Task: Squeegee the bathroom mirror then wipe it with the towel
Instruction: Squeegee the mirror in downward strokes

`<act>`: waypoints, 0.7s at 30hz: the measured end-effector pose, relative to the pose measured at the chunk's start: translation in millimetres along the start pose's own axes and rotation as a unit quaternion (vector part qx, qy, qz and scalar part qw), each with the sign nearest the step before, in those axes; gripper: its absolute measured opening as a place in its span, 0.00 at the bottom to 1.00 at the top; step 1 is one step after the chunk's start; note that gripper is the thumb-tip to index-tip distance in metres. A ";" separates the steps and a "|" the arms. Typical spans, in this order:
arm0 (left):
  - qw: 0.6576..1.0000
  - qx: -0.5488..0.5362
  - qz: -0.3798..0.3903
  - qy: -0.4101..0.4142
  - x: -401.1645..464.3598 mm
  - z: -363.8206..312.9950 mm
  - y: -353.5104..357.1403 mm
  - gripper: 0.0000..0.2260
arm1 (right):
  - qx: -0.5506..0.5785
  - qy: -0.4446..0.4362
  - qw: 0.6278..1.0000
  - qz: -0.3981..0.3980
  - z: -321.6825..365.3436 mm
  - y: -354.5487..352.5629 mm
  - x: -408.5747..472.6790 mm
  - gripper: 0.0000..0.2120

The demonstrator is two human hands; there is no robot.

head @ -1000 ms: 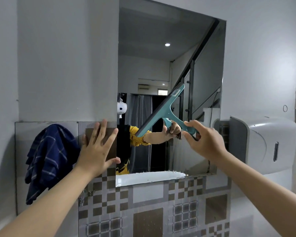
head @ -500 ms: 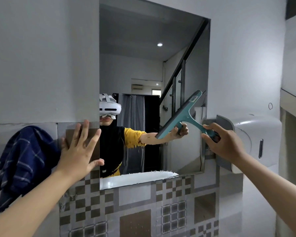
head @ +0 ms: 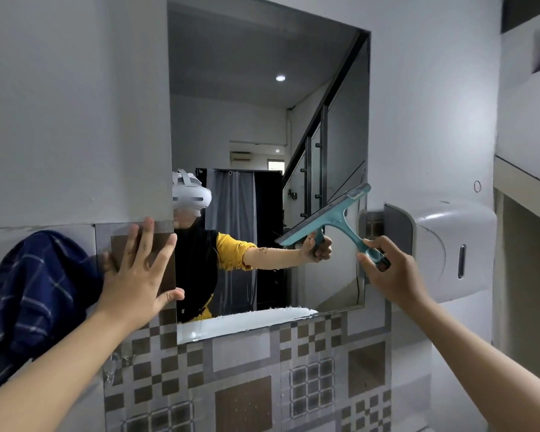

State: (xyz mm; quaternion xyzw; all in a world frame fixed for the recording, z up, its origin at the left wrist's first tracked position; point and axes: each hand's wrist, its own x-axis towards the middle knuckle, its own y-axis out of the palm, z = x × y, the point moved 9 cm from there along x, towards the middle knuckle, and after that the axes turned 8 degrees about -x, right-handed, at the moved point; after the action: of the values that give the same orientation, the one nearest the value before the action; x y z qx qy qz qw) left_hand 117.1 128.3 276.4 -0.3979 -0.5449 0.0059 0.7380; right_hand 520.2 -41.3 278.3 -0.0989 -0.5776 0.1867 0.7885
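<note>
A rectangular mirror (head: 262, 104) is set in the grey wall ahead. My right hand (head: 390, 269) grips the handle of a teal squeegee (head: 328, 218); its blade lies tilted against the glass near the mirror's lower right edge. My left hand (head: 138, 269) is flat on the tiled wall, fingers spread, right beside the mirror's lower left edge. A dark blue checked towel (head: 35, 294) hangs on the wall just left of that hand. The mirror reflects a person with a headset and the arm that holds the squeegee.
A white wall dispenser (head: 443, 244) sticks out directly right of the mirror, close to my right hand. Brown-and-grey patterned tiles (head: 247, 385) cover the wall below. A white strip (head: 247, 322) runs along the mirror's bottom edge. A ledge (head: 524, 185) juts out at far right.
My right hand has carried the squeegee rightward across the glass to the mirror's right edge. The left hand stays planted on the tile. The view has shifted slightly.
</note>
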 end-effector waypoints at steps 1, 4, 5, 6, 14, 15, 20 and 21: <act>1.000 0.000 -0.001 -0.001 0.3 0.1 -0.1 0.47 | 0.009 0.009 1.000 0.001 -0.5 0.7 -0.9 0.20; 1.000 0.001 -0.001 -0.001 0.4 -0.2 -0.3 0.47 | 0.026 0.023 0.999 0.000 0.4 1.9 -4.1 0.17; 1.000 0.000 -0.002 0.000 0.4 -0.4 -0.4 0.47 | 0.027 0.027 0.999 0.001 1.0 2.5 -5.2 0.14; 1.000 -0.003 -0.002 0.000 0.4 -0.5 -0.6 0.47 | 0.028 0.033 0.999 0.002 1.0 3.5 -6.1 0.11; 1.000 -0.006 -0.007 -0.002 0.2 1.1 2.0 0.49 | 0.058 0.116 0.991 0.020 9.5 8.8 -25.1 0.07; 1.000 -0.004 -0.009 -0.001 0.6 0.9 1.9 0.49 | 0.064 0.133 0.989 0.021 12.2 10.3 -28.7 0.06; 1.000 -0.005 -0.015 -0.001 0.5 1.2 1.8 0.50 | 0.097 0.208 0.972 0.055 29.1 22.9 -43.4 0.09; 1.000 -0.006 -0.014 -0.003 0.3 1.3 2.3 0.50 | 0.102 0.221 0.968 0.061 31.9 24.6 -45.3 0.10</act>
State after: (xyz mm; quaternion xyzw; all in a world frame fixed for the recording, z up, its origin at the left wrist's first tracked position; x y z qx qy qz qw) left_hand 117.2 130.8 275.4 -0.3947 -0.5525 -0.0072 0.7341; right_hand 473.6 -39.4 239.6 -0.0913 -0.3597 0.2661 0.8896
